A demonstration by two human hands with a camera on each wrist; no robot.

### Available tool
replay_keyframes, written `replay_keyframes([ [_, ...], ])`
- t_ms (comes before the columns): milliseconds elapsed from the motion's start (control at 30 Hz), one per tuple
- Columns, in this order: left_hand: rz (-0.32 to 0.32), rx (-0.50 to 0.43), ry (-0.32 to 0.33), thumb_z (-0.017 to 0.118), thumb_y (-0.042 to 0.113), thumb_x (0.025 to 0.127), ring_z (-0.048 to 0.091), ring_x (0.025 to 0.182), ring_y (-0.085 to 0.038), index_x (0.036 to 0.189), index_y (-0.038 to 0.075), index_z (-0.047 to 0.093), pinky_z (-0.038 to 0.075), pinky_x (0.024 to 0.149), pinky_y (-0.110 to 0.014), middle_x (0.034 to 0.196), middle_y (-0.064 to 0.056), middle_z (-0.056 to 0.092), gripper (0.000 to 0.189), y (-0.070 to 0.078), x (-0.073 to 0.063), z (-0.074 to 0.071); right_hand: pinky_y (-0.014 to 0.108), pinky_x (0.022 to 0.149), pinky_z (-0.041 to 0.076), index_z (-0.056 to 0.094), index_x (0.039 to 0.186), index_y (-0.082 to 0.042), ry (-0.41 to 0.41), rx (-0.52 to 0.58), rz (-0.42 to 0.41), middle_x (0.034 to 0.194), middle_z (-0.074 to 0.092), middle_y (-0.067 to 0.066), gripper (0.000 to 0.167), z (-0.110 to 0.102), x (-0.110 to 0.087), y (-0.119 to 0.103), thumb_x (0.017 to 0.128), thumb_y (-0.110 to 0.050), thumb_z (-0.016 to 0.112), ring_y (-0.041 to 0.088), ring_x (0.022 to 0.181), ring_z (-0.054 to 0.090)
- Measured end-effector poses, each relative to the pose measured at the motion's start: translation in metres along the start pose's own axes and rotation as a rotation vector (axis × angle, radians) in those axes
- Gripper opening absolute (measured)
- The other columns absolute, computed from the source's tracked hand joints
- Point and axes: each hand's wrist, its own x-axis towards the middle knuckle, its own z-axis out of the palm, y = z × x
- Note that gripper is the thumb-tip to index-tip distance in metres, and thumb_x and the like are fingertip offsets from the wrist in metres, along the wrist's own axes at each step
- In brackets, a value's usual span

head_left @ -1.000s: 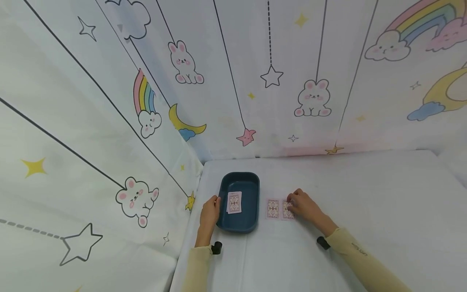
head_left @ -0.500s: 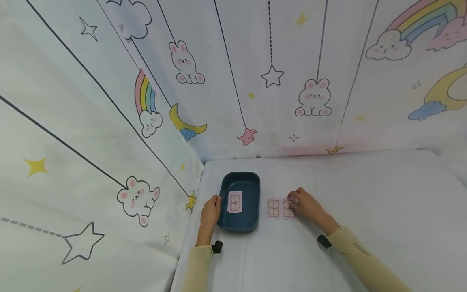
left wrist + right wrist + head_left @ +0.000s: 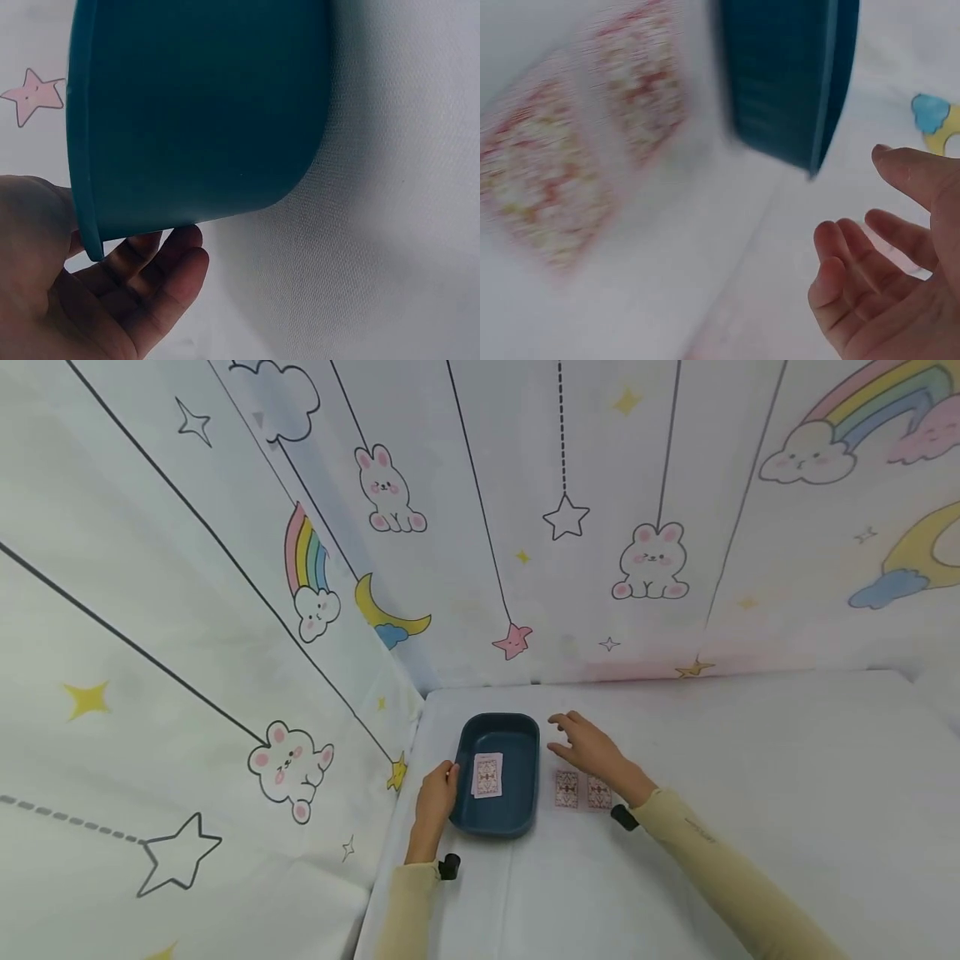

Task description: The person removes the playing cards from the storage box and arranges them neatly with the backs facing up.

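Note:
My left hand (image 3: 435, 797) grips the left side of a dark blue rectangular tray (image 3: 497, 827). In the left wrist view its fingers (image 3: 176, 289) curl below the tray's rim against the outer wall, and the thumb is mostly hidden. Inside the tray lies a small stack of playing cards (image 3: 487, 776), patterned backs up. To the right of the tray, two playing cards (image 3: 567, 789) lie face down side by side on the table. Above them, near the tray's right edge, my right hand (image 3: 592, 750) is held with fingers spread and nothing between them.
A white cloth covers the table (image 3: 720, 760). White curtains (image 3: 465, 527) printed with rabbits, stars and rainbows hang behind and on the left. A black wrist camera (image 3: 624, 817) partly overlaps the right-hand card.
My right hand has let go of the right-hand card, moved up and left towards the tray, and its fingers have spread. My left hand has stayed on the tray.

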Motion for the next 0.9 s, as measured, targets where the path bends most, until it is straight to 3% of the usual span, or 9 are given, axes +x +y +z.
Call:
replay_keyframes([
  [233,-0.003,0.004,-0.004,0.048,0.028,0.107,0.050,0.068,-0.017,0.099,0.008,0.062,0.039,0.062,-0.029,0.077,-0.005,0.054,0.026,0.000,0.002,-0.003,0.042,0.091,0.053,0.054,0.138,-0.005,-0.066,-0.031,-0.118,0.122,0.059,0.015,0.051,0.006,0.052,-0.046,0.096,-0.031,0.069,0.026,0.107,0.063],
  [400,0.020,-0.006,0.003,0.049,0.027,0.107,0.050,0.067,-0.017,0.096,0.007,0.062,0.039,0.061,-0.030,0.076,-0.006,0.055,0.025,0.002,0.004,-0.005,0.042,0.095,0.052,0.054,0.138,-0.004,-0.140,-0.048,-0.165,0.126,0.059,0.016,0.052,0.023,0.076,-0.065,0.096,-0.030,0.069,0.027,0.108,0.064],
  [600,0.026,0.008,0.004,0.049,0.027,0.107,0.050,0.066,-0.016,0.096,0.008,0.062,0.040,0.060,-0.030,0.076,-0.005,0.056,0.026,0.003,0.007,-0.005,0.043,0.096,0.052,0.054,0.139,-0.005,-0.301,-0.116,-0.127,0.134,0.057,0.017,0.054,0.043,0.088,-0.086,0.095,-0.033,0.070,0.030,0.117,0.063],
  [733,0.036,-0.002,0.006,0.049,0.025,0.107,0.047,0.063,-0.016,0.093,0.008,0.061,0.037,0.057,-0.030,0.072,-0.004,0.052,0.025,0.001,0.006,-0.004,0.045,0.100,0.050,0.053,0.141,-0.008,-0.413,-0.247,-0.092,0.138,0.055,0.017,0.061,0.064,0.091,-0.094,0.093,-0.040,0.071,0.033,0.124,0.059],
  [900,0.050,0.005,0.013,0.050,0.025,0.106,0.045,0.060,-0.015,0.090,0.009,0.060,0.035,0.056,-0.029,0.070,-0.002,0.049,0.025,-0.002,0.002,-0.001,0.046,0.103,0.049,0.050,0.143,-0.006,-0.493,-0.391,-0.048,0.142,0.053,0.017,0.077,0.081,0.086,-0.101,0.084,-0.047,0.079,0.034,0.128,0.054],
])
